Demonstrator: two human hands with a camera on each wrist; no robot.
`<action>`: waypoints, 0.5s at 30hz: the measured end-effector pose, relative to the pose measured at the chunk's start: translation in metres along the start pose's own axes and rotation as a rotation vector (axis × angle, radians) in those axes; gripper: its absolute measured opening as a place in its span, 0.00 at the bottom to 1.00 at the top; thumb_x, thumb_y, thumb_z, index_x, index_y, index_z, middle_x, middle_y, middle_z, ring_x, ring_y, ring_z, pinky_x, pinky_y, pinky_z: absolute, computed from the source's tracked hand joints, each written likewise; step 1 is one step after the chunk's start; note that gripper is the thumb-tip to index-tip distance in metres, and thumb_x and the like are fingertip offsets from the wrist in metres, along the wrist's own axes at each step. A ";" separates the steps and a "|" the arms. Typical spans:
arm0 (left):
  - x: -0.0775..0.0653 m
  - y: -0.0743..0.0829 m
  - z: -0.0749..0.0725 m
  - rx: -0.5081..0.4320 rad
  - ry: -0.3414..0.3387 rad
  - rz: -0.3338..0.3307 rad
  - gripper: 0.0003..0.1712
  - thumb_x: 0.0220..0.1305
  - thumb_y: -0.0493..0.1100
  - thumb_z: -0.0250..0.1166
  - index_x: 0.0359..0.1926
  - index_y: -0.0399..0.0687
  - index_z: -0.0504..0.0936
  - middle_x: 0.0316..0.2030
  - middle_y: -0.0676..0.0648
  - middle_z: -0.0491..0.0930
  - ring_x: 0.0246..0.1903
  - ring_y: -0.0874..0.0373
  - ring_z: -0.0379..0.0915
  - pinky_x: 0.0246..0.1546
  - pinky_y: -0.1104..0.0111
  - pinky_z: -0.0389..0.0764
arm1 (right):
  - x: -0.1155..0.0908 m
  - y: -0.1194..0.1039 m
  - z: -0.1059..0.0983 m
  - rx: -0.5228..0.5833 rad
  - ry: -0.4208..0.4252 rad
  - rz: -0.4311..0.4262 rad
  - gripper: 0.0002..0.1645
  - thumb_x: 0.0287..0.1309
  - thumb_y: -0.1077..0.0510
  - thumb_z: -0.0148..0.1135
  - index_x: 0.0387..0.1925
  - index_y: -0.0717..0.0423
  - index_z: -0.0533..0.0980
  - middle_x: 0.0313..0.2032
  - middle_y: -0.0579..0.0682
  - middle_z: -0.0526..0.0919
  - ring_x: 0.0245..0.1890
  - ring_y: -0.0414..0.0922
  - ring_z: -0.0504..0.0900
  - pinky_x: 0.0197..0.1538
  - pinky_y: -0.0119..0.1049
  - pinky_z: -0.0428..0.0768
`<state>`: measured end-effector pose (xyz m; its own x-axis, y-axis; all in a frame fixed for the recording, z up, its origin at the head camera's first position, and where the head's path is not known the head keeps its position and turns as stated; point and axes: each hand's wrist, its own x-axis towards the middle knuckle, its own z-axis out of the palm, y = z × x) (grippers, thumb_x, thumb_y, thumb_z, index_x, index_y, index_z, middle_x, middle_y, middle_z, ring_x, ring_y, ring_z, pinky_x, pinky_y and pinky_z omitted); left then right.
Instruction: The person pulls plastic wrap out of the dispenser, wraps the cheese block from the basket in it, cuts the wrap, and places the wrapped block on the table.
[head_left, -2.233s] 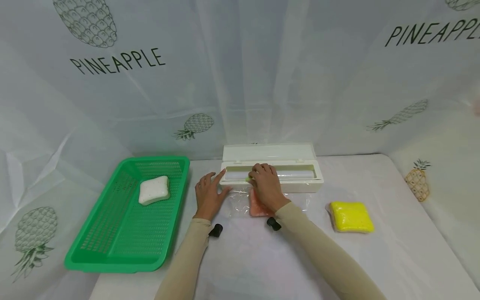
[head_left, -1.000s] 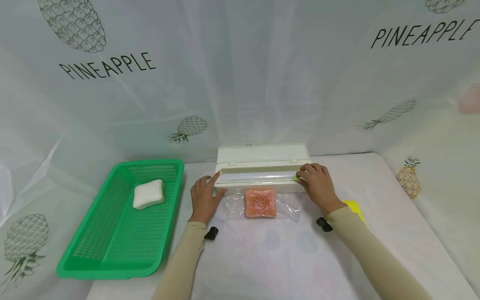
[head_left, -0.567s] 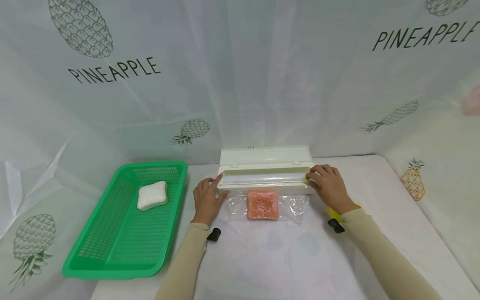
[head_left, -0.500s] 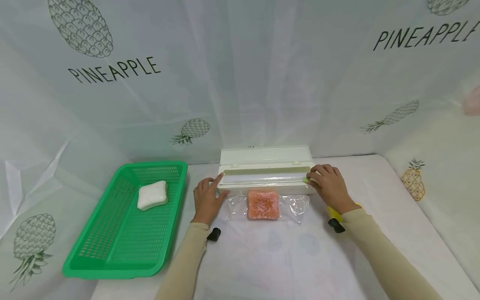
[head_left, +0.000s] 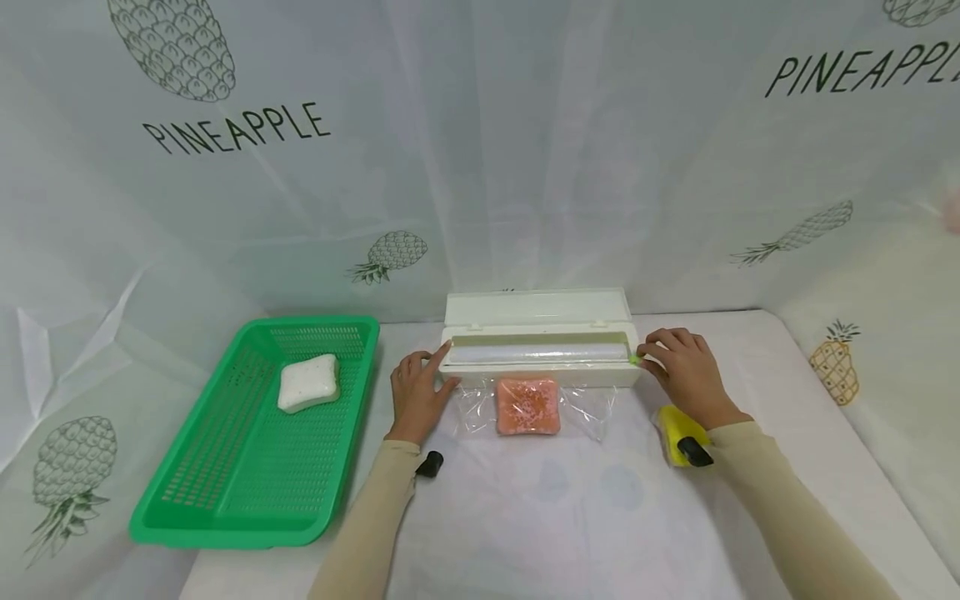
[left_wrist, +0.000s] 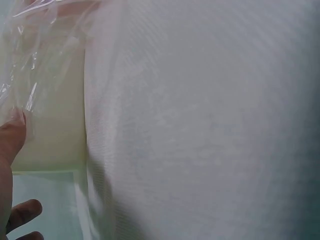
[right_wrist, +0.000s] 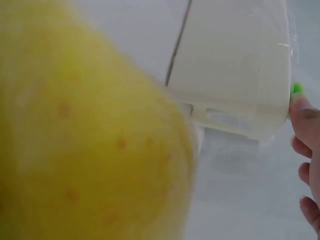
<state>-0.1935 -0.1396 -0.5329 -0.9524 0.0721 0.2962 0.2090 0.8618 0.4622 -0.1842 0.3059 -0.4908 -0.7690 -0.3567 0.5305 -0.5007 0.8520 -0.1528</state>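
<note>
An orange block (head_left: 528, 407) lies amid clear film (head_left: 474, 407) on the bench (head_left: 525, 525), center frame. Just beyond, the left hand (head_left: 417, 398), its grip apart, braces the white dispenser (head_left: 596, 379); the right hand (head_left: 687, 375) clamps its grip on a green slider (head_left: 633, 358) at the dispenser's right end, apparently ending a cut. Next likely calls for lifting the film free.

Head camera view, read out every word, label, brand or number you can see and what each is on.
"PINEAPPLE": upper left of the white pineapple-printed backdrop.
"PINEAPPL", cut off by the frame's right edge: same backdrop, upper right.
None readable on the long white lidded box, orange square block or green plastic basket.
</note>
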 end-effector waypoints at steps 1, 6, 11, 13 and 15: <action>0.000 0.000 0.000 0.001 0.002 0.002 0.40 0.67 0.52 0.75 0.77 0.61 0.72 0.58 0.38 0.74 0.64 0.38 0.64 0.69 0.39 0.61 | 0.000 0.000 0.000 0.003 -0.003 -0.003 0.12 0.52 0.68 0.79 0.38 0.58 0.86 0.44 0.56 0.83 0.50 0.62 0.77 0.53 0.62 0.74; 0.001 0.002 -0.002 -0.006 -0.006 -0.002 0.39 0.67 0.52 0.74 0.77 0.59 0.72 0.58 0.37 0.74 0.64 0.38 0.64 0.69 0.39 0.60 | 0.000 -0.001 0.000 0.007 -0.006 0.022 0.10 0.53 0.67 0.79 0.38 0.59 0.86 0.44 0.57 0.84 0.50 0.62 0.76 0.52 0.61 0.75; 0.000 0.003 -0.004 -0.012 -0.040 -0.015 0.40 0.69 0.52 0.73 0.78 0.60 0.70 0.60 0.38 0.72 0.66 0.38 0.62 0.71 0.40 0.58 | 0.000 -0.008 0.000 0.007 -0.011 0.046 0.09 0.54 0.68 0.78 0.38 0.60 0.86 0.43 0.57 0.83 0.48 0.62 0.77 0.51 0.61 0.75; 0.000 0.004 -0.006 -0.025 -0.044 -0.004 0.40 0.69 0.51 0.74 0.78 0.58 0.70 0.61 0.37 0.72 0.66 0.38 0.63 0.71 0.39 0.57 | 0.001 -0.012 -0.002 0.005 -0.008 0.055 0.10 0.54 0.69 0.78 0.38 0.60 0.86 0.42 0.58 0.83 0.47 0.61 0.77 0.50 0.60 0.75; -0.001 0.005 -0.008 -0.038 -0.053 0.012 0.41 0.69 0.50 0.73 0.79 0.56 0.69 0.63 0.36 0.70 0.66 0.37 0.63 0.70 0.38 0.57 | 0.000 -0.017 -0.003 0.001 -0.007 0.059 0.12 0.53 0.70 0.78 0.40 0.62 0.85 0.43 0.59 0.83 0.46 0.62 0.78 0.50 0.61 0.76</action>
<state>-0.1899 -0.1393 -0.5247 -0.9600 0.1094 0.2579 0.2277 0.8412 0.4905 -0.1748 0.2925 -0.4852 -0.8000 -0.3088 0.5144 -0.4550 0.8711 -0.1848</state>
